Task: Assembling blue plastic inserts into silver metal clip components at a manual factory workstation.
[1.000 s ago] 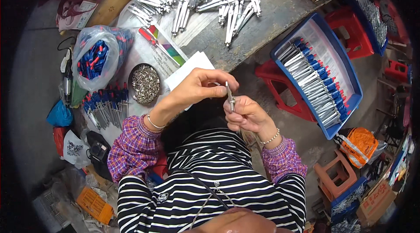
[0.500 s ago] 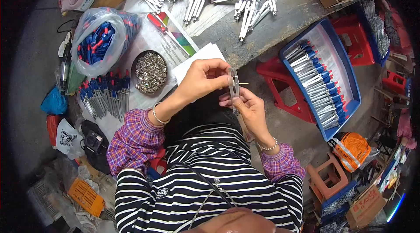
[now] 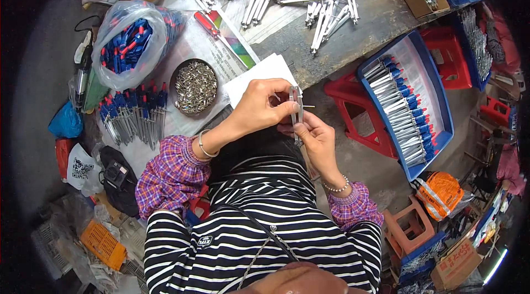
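Observation:
Above my lap, at the table's edge, both hands hold one slim silver metal piece (image 3: 296, 107), which stands roughly upright. My left hand (image 3: 264, 102) pinches its upper part between thumb and fingers. Lower down, my right hand (image 3: 316, 135) grips it with the thumb in front and the fingers behind. A thin pin sticks out to the right of the piece. Its lower end is partly covered by my fingers. White paper sheets (image 3: 265, 72) lie on the table just beyond my left hand.
Silver metal pieces (image 3: 331, 15) are heaped at the table's back. To the left are a dark bowl (image 3: 173, 95) of small metal parts, a red-handled screwdriver (image 3: 206, 24), a plastic bag (image 3: 118, 80) and blue-topped pieces (image 3: 132, 114). A blue tray (image 3: 445, 107) rests on red stools (image 3: 353, 107) at right.
The view has shifted slightly, so the table's things appear a little further right and lower. Both hands keep their hold on the metal piece with hardly any movement.

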Tool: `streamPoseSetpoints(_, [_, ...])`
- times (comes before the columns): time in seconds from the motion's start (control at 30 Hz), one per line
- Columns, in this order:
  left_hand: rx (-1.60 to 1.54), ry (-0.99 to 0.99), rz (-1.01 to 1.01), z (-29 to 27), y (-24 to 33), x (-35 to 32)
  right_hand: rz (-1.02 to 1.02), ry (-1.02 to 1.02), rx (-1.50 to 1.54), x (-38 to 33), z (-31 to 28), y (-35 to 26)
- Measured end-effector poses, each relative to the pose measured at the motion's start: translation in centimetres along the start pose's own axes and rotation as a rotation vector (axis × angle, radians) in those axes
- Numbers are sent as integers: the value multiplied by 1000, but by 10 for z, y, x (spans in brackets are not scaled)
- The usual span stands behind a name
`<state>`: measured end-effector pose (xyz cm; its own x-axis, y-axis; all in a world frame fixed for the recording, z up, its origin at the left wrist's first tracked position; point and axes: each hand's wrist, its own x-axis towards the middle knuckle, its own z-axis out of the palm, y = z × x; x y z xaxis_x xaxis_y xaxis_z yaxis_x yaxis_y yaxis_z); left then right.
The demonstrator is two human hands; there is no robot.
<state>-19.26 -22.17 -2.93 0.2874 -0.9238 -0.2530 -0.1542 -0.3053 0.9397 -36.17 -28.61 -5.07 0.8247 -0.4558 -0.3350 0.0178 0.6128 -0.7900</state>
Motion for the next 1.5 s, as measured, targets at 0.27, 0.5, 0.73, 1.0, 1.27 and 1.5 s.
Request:
streamPoseSetpoints(0.27, [36,44,51,4,8,-1,-58,2,-157,0,-1,-3])
streamPoseSetpoints(0.5, [166,147,144,8,6,-3,70,-29,-42,-2,-6,-3])
streamPoseSetpoints(0.73, [110,50,20,10,5,-2,6,-9,-130,-3,-6,-4])
streamPoseSetpoints(1.0, [-393,15,-62,8,-5,-2,-117,49,-400,-2,-5,-7])
streamPoseSetpoints(1.27, [-383,48,-68,6,0,-2,-147,53,-401,1,-3,-6])
streamPoseSetpoints(1.5, [-354,38,-57,7,-3,-5,-5,4,-243,0,-4,-4])
